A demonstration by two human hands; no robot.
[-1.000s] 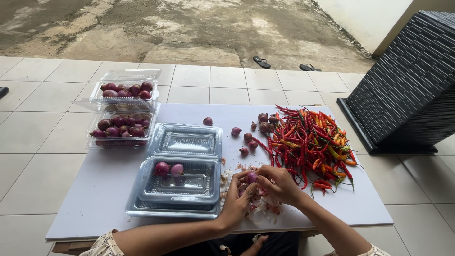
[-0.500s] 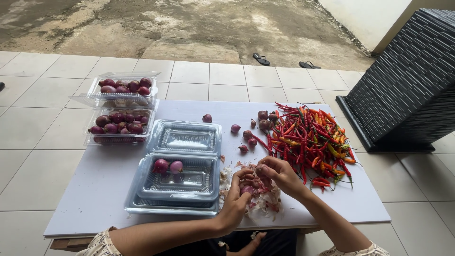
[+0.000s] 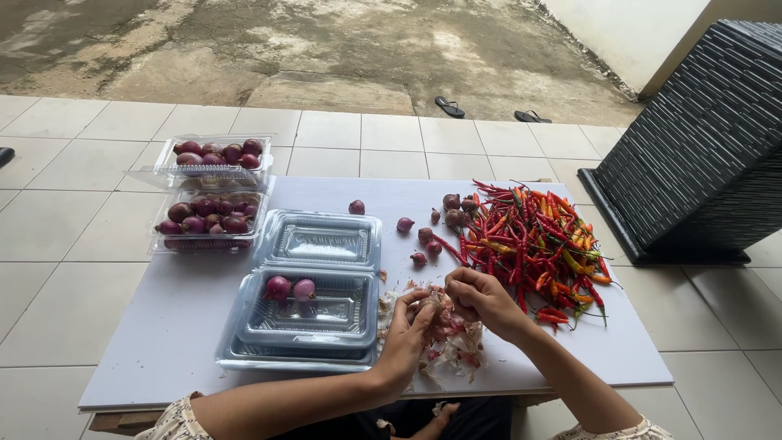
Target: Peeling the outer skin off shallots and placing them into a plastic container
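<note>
Below, hands [image 3: 444,314] pinching a round shallot [image 3: 429,304], papery skins [image 3: 456,346], glossy chillies [image 3: 533,240]

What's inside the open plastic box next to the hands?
Two peeled shallots sit at the back of the clear box. The rest of it looks bare. More boxes seem stacked beneath; what lies under them is hidden.

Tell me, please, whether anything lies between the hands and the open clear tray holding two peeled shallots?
Nothing visible does. The left hand and right hand work over a heap of peelings right beside the open clear tray; only bare white board shows at its near edge.
</note>
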